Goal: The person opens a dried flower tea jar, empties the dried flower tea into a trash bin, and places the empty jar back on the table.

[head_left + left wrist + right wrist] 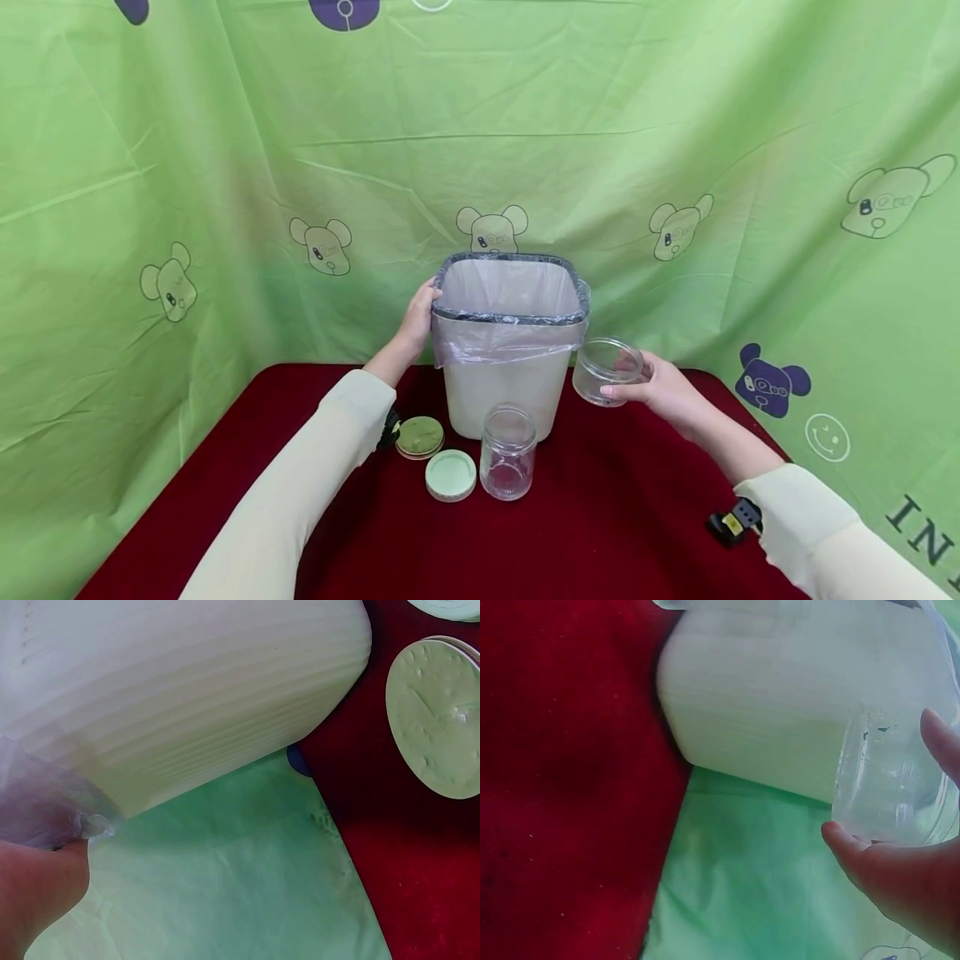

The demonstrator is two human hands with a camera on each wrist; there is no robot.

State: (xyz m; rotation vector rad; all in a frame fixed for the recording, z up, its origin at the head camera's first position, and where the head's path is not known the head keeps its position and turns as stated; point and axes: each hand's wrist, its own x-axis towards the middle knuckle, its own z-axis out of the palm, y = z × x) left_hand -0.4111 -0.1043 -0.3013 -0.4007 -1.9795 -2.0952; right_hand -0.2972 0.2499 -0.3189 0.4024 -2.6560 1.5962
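Observation:
A white trash bin [502, 387] with a clear plastic liner [491, 343] folded over its rim stands at the back middle of the table. My left hand [417, 318] grips the bin's left side at the rim; in the left wrist view its lower part [45, 885] shows against the liner. Right of the bin, my right hand [663, 392] holds a short, wide glass jar [600, 379] without a lid, thumb and fingers on opposite sides. The right wrist view shows this jar [889, 780] raised beside the bin wall, with small dark specks near its base.
A taller ribbed glass jar [507, 467] stands upright before the bin. To its left lie a pale green lid [451, 475] and an olive-green lid [420, 437]. Dark red cloth [600, 525] covers the table; a green printed curtain [375, 167] hangs behind and at both sides.

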